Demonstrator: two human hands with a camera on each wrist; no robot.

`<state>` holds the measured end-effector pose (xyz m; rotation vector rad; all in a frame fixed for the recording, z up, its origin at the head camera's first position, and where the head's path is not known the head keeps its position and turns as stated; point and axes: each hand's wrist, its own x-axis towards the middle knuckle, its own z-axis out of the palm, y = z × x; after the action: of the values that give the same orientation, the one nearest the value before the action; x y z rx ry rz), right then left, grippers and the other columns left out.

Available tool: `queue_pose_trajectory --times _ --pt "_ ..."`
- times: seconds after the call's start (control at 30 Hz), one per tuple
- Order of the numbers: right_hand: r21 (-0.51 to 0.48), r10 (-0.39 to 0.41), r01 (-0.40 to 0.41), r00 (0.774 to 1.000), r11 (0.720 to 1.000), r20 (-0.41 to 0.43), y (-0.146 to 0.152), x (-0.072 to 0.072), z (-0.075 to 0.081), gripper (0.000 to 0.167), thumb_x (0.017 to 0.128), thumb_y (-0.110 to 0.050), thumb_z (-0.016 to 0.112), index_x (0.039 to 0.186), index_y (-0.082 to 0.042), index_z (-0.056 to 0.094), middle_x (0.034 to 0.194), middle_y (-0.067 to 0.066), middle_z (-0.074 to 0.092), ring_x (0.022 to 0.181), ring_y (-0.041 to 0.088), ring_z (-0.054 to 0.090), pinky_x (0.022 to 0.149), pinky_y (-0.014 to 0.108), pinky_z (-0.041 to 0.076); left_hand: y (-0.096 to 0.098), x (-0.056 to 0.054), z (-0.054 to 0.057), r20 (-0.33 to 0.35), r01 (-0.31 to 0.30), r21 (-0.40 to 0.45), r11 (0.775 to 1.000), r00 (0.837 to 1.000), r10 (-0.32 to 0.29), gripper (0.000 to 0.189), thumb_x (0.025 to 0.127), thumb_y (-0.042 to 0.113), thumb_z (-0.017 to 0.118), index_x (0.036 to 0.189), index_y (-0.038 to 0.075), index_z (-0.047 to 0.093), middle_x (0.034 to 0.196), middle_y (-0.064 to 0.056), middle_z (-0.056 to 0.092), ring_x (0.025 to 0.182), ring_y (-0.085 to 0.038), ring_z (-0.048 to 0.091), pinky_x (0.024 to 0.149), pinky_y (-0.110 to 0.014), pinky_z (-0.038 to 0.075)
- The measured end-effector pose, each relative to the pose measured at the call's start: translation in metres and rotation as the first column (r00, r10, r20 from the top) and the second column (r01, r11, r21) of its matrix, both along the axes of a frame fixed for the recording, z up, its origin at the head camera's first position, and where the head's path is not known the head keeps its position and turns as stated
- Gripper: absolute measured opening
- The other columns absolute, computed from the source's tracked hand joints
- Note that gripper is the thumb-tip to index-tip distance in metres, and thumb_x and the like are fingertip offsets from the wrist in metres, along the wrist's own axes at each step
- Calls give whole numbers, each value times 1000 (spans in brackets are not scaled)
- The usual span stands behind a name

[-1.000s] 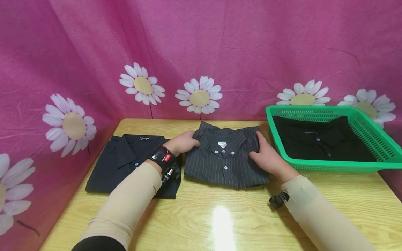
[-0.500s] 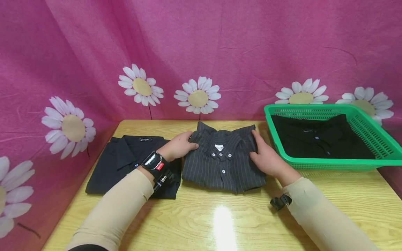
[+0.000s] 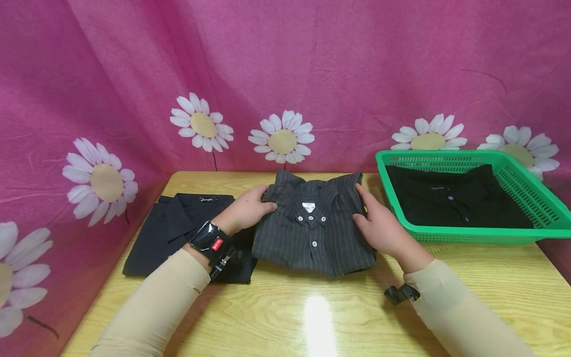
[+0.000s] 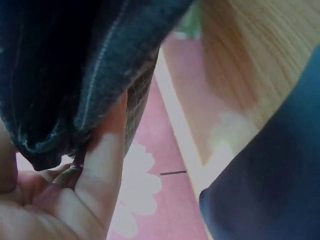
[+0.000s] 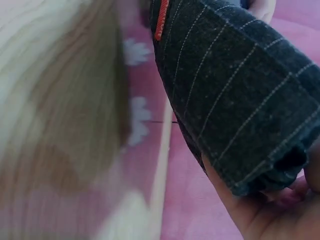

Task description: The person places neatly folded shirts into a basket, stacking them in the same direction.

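A folded dark pinstriped shirt (image 3: pixel 312 258) with white buttons and a white collar label is held between both hands in the head view. My left hand (image 3: pixel 246 210) grips its left side, thumb on top. On the opposite side my right hand (image 3: pixel 380 228) pinches the edge the same way. In the left wrist view, fingers (image 4: pixel 102 170) reach under the shirt's folded edge (image 4: pixel 115 65). The right wrist view has the striped fabric (image 5: pixel 225 90) raised at an angle above the table, with the right palm (image 5: pixel 285 215) beneath its corner.
A folded navy shirt (image 3: pixel 149 243) lies at the left, partly behind the left wrist. To the right stands a green plastic basket (image 3: pixel 473 234) with a folded black shirt (image 3: pixel 419 208) inside. Behind the wooden table (image 3: pixel 267 317) hangs a pink curtain (image 3: pixel 348 74) with daisies.
The pinstriped shirt has shifted a little to the left and toward me, both hands moving with it. The navy shirt and the basket stay where they were.
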<state>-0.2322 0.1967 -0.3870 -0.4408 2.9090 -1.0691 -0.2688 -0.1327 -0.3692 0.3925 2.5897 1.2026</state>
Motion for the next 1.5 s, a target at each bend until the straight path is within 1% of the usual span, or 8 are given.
queue_pose_trajectory --times 0.2,0.43,0.7,0.8,0.93,1.0,1.27,1.5 --pt "-65 11 -12 1000 998 -7 4 5 15 71 103 -9 50 163 -10 13 157 27 34 138 43 41 107 61 37 -7 2 7 0 -18 48 999 1000 18 44 100 24 59 141 14 51 128 -6 59 114 -24 56 103 -49 42" --pt "-77 -9 5 999 997 -50 20 5 29 70 103 -9 51 163 -15 17 156 24 38 139 41 41 109 62 34 -6 3 18 -18 18 161 987 1000 -15 39 100 19 59 138 14 55 125 -3 62 112 -21 58 101 -46 44" --pt "-199 -24 27 1000 980 18 46 0 35 68 105 -9 48 164 -17 15 154 23 41 136 37 44 107 58 36 7 4 22 -15 48 249 967 999 -46 41 101 18 59 141 14 52 131 0 61 120 -17 56 106 -42 42" --pt "-229 -16 23 999 973 32 56 -1 36 67 106 -8 46 164 -17 13 157 21 37 137 34 42 106 40 40 14 4 24 -18 47 243 969 999 -44 43 101 19 60 143 13 50 132 0 60 122 -16 54 107 -42 41" --pt "-231 -18 24 1000 973 25 67 0 37 66 107 -9 45 164 -17 13 156 22 38 136 33 43 93 14 38 25 3 25 -41 39 215 976 999 -31 45 100 21 62 143 12 50 131 0 61 122 -16 54 107 -41 41" --pt "-224 -26 27 1000 974 10 71 0 37 66 106 -9 46 164 -16 14 154 23 39 134 33 44 89 9 36 29 3 25 -58 36 203 978 998 -25 43 100 21 62 140 11 52 128 0 62 120 -16 55 105 -41 42" --pt "-218 -63 57 998 974 -22 93 0 37 64 106 -8 46 163 -11 17 147 26 47 108 1 53 81 8 40 48 -1 24 -61 53 245 968 997 -40 41 100 18 62 139 9 51 127 -1 62 120 -15 56 105 -38 42" --pt "-196 -109 110 994 974 14 110 0 39 63 107 -13 44 164 -14 14 147 25 47 96 -6 56 76 13 45 69 -5 25 -80 67 241 968 996 -49 43 100 17 63 140 6 50 128 -2 62 120 -15 56 105 -37 43"
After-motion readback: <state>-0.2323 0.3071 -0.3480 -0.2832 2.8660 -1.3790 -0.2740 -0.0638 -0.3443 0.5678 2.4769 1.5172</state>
